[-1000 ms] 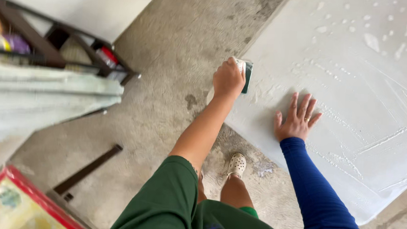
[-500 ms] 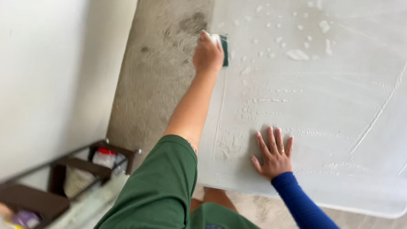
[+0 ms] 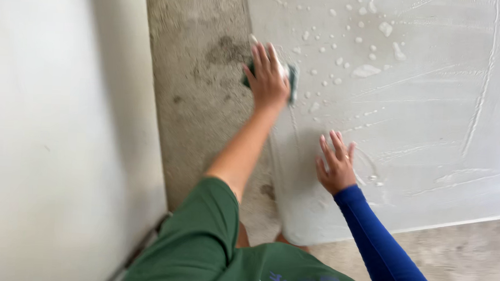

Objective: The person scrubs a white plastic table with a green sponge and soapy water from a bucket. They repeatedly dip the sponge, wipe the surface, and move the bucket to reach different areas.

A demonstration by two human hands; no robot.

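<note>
Head view looks down on a person crouched over a large white panel (image 3: 432, 138) lying flat on a rough concrete floor (image 3: 201, 86). The left hand (image 3: 269, 73) presses a green scouring sponge (image 3: 290, 83) onto the panel close to its left edge; the fingers curl over the top of the sponge and grip it, so only a strip of green and a bit of pale foam show past the fingertips and at the wrist side. The right hand (image 3: 335, 165), at the end of a blue sleeve (image 3: 378, 250), lies palm down on the panel nearer the body, fingers spread and holding nothing, bracing the board.

Soap suds (image 3: 368, 69) and wet streaks cover the panel around and beyond the sponge. A plain white wall (image 3: 50, 136) fills the left side of the view, well apart from the hands.

The sponge looks soft, light and soaked, so it should squash under pressure and is best held from above with the fingers wrapped over its back, as it is here. Its soapy skin is probably slippery, and a loose hold could let it skid out. The panel seems stiff and smooth, slick where wet; a flat, spread palm likely steadies it better than a pinch at the edge.
</note>
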